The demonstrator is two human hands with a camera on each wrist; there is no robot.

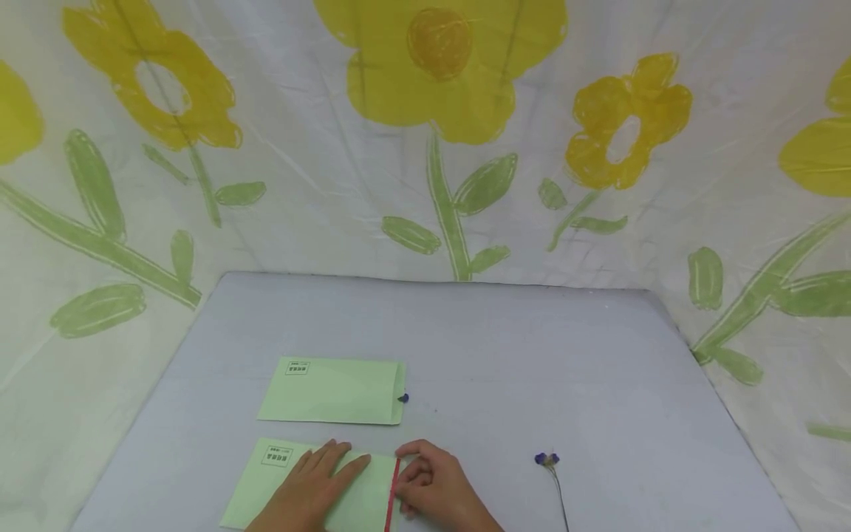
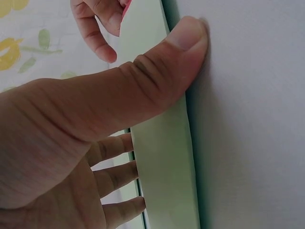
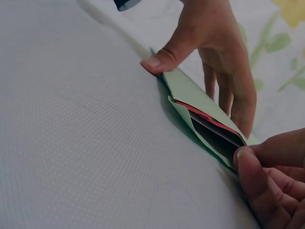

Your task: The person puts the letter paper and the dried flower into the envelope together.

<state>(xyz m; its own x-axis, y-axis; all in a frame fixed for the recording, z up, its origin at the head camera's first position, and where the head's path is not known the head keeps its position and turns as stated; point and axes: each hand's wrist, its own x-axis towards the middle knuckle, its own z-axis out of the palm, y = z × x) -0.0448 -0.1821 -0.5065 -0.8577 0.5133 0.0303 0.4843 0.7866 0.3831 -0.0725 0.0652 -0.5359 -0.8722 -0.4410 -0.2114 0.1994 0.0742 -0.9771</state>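
Note:
Near the table's front, the left hand (image 1: 309, 488) lies flat with spread fingers on a pale green envelope (image 1: 253, 480). Its thumb (image 2: 162, 67) reaches across to the envelope's near edge in the left wrist view. At the envelope's right end, the right hand (image 1: 442, 488) pinches the rim of the mouth between thumb and finger. A red strip (image 1: 392, 495) runs along that end. In the right wrist view the mouth gapes, showing a red edge (image 3: 205, 114) inside; the other contents are too dark to tell.
Behind lies a second green envelope (image 1: 332, 391), a small dark purple flower (image 1: 403, 398) at its right end. To the right, a thin-stemmed sprig with purple blooms (image 1: 547, 459) rests on the grey table (image 1: 505, 332). A flower-printed curtain (image 1: 299, 207) surrounds the table's back and sides.

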